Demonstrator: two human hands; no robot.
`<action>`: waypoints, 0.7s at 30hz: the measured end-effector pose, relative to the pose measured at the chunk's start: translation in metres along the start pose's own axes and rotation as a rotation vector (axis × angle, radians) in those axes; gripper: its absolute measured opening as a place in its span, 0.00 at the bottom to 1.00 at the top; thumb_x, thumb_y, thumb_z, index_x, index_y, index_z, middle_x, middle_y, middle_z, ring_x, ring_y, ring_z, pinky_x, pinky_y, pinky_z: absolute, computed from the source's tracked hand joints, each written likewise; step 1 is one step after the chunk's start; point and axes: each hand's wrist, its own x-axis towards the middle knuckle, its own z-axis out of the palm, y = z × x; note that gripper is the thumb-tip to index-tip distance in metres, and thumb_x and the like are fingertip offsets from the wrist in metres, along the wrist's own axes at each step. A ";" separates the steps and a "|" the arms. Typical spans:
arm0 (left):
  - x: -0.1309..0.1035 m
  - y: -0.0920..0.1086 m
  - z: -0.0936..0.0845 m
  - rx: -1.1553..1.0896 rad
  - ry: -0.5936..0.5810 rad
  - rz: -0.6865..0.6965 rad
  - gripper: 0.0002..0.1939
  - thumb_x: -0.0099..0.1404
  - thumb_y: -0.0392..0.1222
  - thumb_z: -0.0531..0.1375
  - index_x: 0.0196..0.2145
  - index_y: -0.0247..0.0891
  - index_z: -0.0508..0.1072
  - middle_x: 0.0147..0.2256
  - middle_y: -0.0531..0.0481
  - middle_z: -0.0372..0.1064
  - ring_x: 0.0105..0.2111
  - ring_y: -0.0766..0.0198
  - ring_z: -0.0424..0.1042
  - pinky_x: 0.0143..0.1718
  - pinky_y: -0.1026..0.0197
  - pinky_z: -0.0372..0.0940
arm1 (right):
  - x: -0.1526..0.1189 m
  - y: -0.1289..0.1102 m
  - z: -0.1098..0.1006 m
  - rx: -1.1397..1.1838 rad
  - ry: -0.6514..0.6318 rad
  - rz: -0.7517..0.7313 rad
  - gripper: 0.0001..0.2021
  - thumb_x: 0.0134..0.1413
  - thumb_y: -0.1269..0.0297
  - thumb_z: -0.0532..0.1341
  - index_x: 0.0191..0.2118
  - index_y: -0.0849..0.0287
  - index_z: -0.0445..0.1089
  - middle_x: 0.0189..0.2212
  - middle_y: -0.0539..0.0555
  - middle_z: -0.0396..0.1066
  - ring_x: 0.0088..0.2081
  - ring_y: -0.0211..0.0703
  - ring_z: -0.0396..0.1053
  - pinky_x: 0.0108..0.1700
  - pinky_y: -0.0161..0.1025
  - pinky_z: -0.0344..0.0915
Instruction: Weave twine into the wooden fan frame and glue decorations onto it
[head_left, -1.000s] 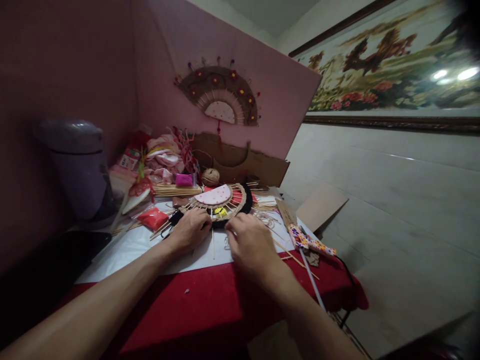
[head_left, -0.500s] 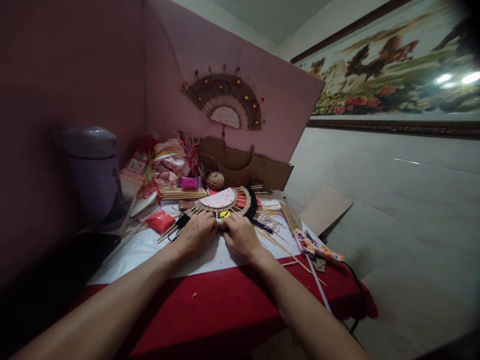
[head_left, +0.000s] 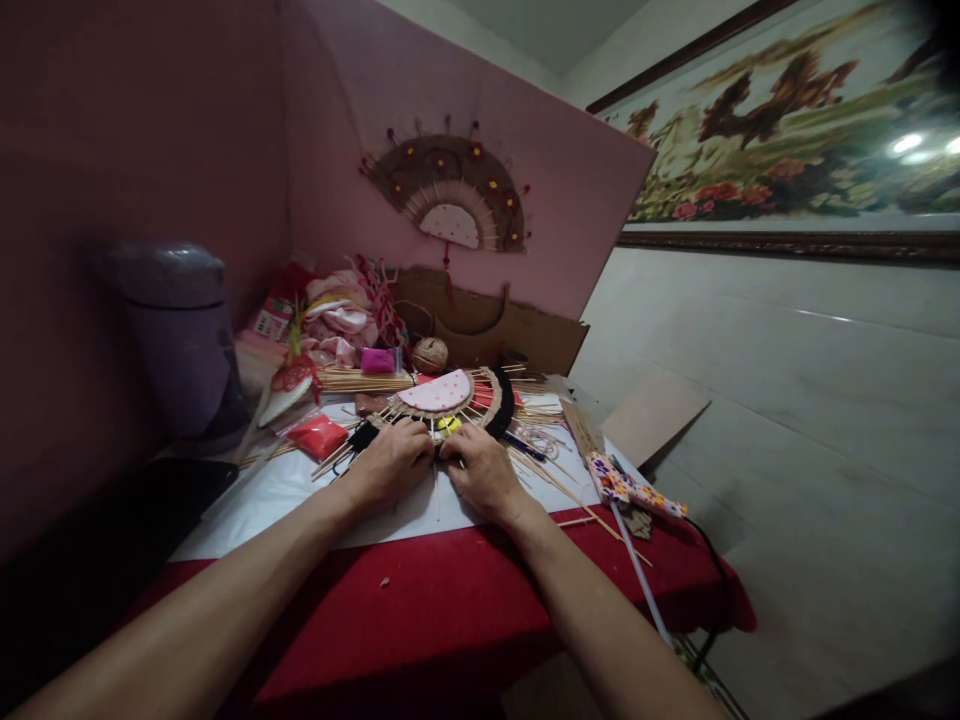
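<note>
In front of me lies a half-round fan (head_left: 436, 391) with a dotted pale-pink centre and thin wooden sticks spreading outward. A tan woven band (head_left: 491, 397) rings the centre, and a black band (head_left: 504, 408) runs outside it on the right. My left hand (head_left: 395, 460) is closed at the fan's near edge, fingers bent around the sticks. Close beside it, my right hand (head_left: 480, 470) pinches the same edge with thumb and forefinger. A single stick (head_left: 437, 490) points toward me between the hands. Whatever else the fingertips hold is hidden.
A floral-covered glue gun (head_left: 637, 490) rests at the right. A red packet (head_left: 318, 435) is on the left, near a lidded purple bin (head_left: 176, 340). Behind are a twine ball (head_left: 430, 355) and stick bundles (head_left: 364, 382). A finished fan (head_left: 457, 190) hangs on the pink board.
The view has shifted slightly. Both hands stay at the fan's near edge, with only small finger movements; the right fingers look a little more bent.
</note>
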 end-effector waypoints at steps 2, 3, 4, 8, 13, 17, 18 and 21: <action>0.000 -0.002 0.000 -0.013 0.005 0.013 0.08 0.60 0.31 0.55 0.27 0.36 0.72 0.30 0.48 0.67 0.34 0.61 0.63 0.37 0.59 0.60 | 0.000 0.000 0.000 -0.003 -0.003 0.010 0.07 0.49 0.75 0.60 0.32 0.56 0.70 0.33 0.51 0.67 0.39 0.41 0.64 0.42 0.36 0.60; 0.000 -0.003 0.001 -0.022 0.007 0.018 0.08 0.59 0.30 0.55 0.26 0.36 0.72 0.30 0.48 0.67 0.34 0.61 0.63 0.36 0.59 0.60 | -0.001 -0.001 0.000 -0.003 -0.006 0.014 0.07 0.49 0.75 0.60 0.32 0.56 0.70 0.33 0.51 0.67 0.40 0.41 0.64 0.43 0.36 0.60; -0.001 -0.003 0.001 -0.033 0.011 0.021 0.08 0.59 0.30 0.55 0.26 0.36 0.72 0.30 0.48 0.67 0.34 0.61 0.63 0.36 0.60 0.60 | -0.001 -0.001 0.000 -0.003 -0.009 0.018 0.07 0.49 0.75 0.60 0.33 0.56 0.71 0.33 0.51 0.67 0.40 0.42 0.64 0.43 0.36 0.60; -0.001 -0.003 -0.002 -0.097 0.027 0.023 0.08 0.55 0.27 0.56 0.26 0.36 0.73 0.30 0.48 0.68 0.33 0.62 0.64 0.35 0.60 0.60 | -0.002 -0.001 -0.001 0.009 -0.020 0.035 0.08 0.48 0.77 0.60 0.32 0.56 0.71 0.34 0.51 0.67 0.40 0.42 0.64 0.43 0.37 0.60; 0.000 0.000 -0.006 -0.138 0.026 0.017 0.08 0.57 0.30 0.55 0.24 0.35 0.73 0.28 0.47 0.68 0.33 0.62 0.65 0.36 0.60 0.61 | -0.001 -0.003 -0.003 0.033 -0.025 0.039 0.07 0.48 0.76 0.60 0.31 0.57 0.70 0.33 0.51 0.67 0.39 0.41 0.64 0.42 0.36 0.60; 0.000 -0.001 -0.004 -0.130 0.025 0.000 0.09 0.58 0.31 0.54 0.23 0.35 0.72 0.28 0.47 0.68 0.32 0.62 0.65 0.35 0.60 0.60 | -0.001 -0.004 -0.004 0.049 -0.020 0.046 0.04 0.52 0.72 0.60 0.28 0.58 0.70 0.32 0.51 0.67 0.38 0.40 0.64 0.42 0.36 0.59; 0.000 -0.002 -0.003 -0.123 0.025 0.000 0.10 0.59 0.31 0.54 0.23 0.35 0.72 0.28 0.47 0.68 0.32 0.62 0.64 0.35 0.60 0.60 | -0.001 -0.004 -0.003 0.049 -0.016 0.054 0.04 0.52 0.72 0.60 0.28 0.59 0.69 0.31 0.51 0.67 0.38 0.40 0.64 0.42 0.36 0.59; 0.000 -0.004 0.000 -0.092 0.038 -0.001 0.09 0.58 0.31 0.55 0.23 0.35 0.71 0.27 0.47 0.67 0.32 0.62 0.63 0.34 0.60 0.59 | -0.001 -0.004 0.000 0.042 -0.002 0.089 0.03 0.52 0.72 0.61 0.29 0.58 0.69 0.31 0.50 0.67 0.38 0.39 0.64 0.42 0.36 0.58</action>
